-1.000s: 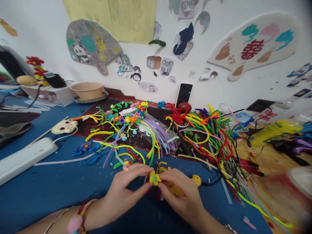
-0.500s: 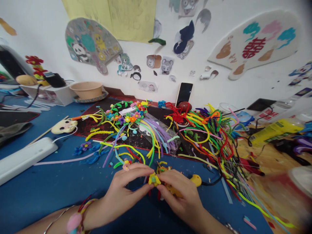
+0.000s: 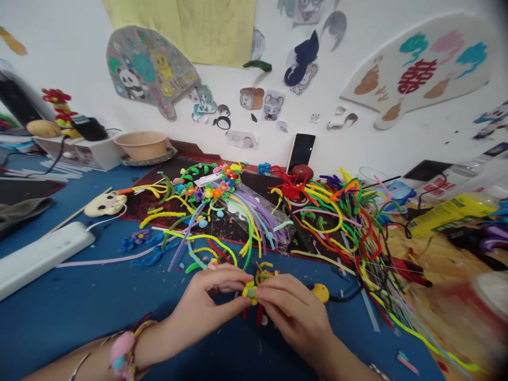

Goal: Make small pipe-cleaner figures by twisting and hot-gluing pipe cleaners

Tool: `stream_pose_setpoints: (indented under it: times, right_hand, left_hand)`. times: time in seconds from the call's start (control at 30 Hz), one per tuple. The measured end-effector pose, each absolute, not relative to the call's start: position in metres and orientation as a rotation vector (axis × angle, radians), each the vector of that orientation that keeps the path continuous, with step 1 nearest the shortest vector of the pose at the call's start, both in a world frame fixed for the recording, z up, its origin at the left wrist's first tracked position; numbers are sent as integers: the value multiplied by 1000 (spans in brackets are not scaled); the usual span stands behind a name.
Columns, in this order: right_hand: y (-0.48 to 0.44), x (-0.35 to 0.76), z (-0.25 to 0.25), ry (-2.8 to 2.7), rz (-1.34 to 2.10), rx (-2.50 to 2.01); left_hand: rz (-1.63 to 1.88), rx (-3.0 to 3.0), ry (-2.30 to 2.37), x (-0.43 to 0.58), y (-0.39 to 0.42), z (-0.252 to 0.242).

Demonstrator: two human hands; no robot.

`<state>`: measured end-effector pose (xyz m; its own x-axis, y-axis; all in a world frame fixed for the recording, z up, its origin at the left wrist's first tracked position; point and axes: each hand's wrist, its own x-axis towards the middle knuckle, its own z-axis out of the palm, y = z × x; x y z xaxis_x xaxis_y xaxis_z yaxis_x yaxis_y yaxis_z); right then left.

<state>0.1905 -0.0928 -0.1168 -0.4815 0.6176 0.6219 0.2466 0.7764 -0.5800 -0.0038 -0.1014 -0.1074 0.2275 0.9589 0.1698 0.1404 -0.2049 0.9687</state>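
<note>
Between both sets of fingertips is a small yellow pipe-cleaner flower [image 3: 250, 291] with a pale green centre. My left hand [image 3: 214, 296] pinches its left side between thumb and fingers. On the other side, the fingers and thumb of my right hand [image 3: 296, 307] close on the flower near its green middle. Just behind my right hand lies a tangle of yellow and orange pieces [image 3: 265, 273], partly hidden by it. A yellow tool end [image 3: 320, 292] on a black cord rests right of that hand. Red bits show below the flower, mostly covered.
Bundled pipe cleaners [image 3: 254, 211] and finished flowers [image 3: 216, 193] lie on a dark mat ahead. A bigger heap of pipe cleaners [image 3: 361, 227] spreads at right. A white power strip [image 3: 43, 259] sits at left, and a phone [image 3: 301, 151] leans on the wall.
My right fingertips have shifted on the yellow flower, now over its green centre. The flower has turned slightly between my hands. The view has moved a little.
</note>
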Motion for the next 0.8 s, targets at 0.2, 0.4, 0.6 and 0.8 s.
stream_pose_setpoints:
  times: [0.2, 0.4, 0.6, 0.8]
  right_hand:
    - [-88, 195, -117, -2158, 529, -634]
    - [-85, 199, -115, -2278, 477, -611]
    - [-87, 198, -111, -2372, 484, -651]
    - [-90, 199, -111, -2500, 443, -690]
  left_hand:
    - [1015, 1389, 1003, -5, -101, -108]
    - [955, 1327, 961, -6, -101, -111]
    - [941, 1406, 965, -5, -101, -113]
    - [958, 1564, 981, -3, -103, -114]
